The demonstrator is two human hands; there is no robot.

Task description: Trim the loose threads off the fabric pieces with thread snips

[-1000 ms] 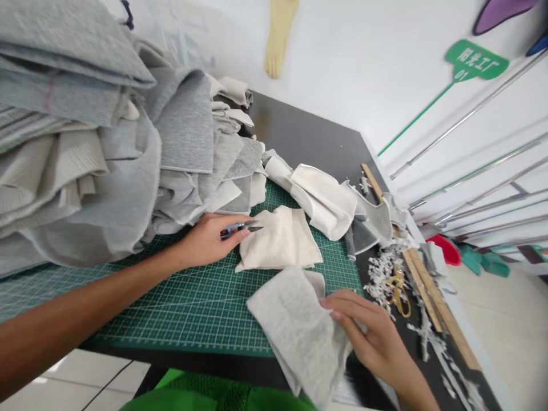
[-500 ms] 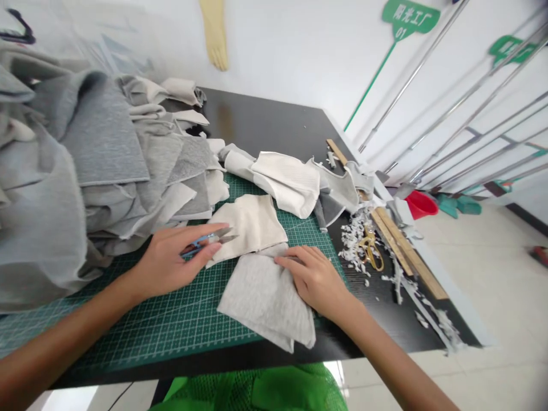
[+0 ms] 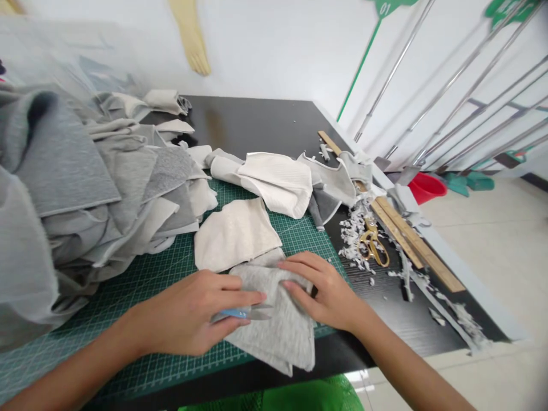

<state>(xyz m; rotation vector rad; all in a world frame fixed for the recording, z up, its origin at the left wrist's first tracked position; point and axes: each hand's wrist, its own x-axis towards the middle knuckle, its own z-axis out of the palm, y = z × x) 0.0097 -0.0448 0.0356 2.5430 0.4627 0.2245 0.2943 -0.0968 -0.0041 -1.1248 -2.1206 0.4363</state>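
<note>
snips (image 3: 240,313): handle mostly hidden by my left grip (image 3: 192,319)
grey fabric pile (image 3: 51,160): cut off by the left edge
green mesh (image 3: 299,397): cut off by the bottom edge

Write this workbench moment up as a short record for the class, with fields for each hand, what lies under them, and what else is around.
Left hand: holds blue-handled snips, blades pointing toward the other hand.
Right hand: spread on a grey fabric piece.
Under them: green cutting mat on a black table.
Beside: cream fabric piece; heaped grey fabric pile.
Rest: gold scissors among white fabric scraps; wooden strips; red basin on the floor beyond.
</note>
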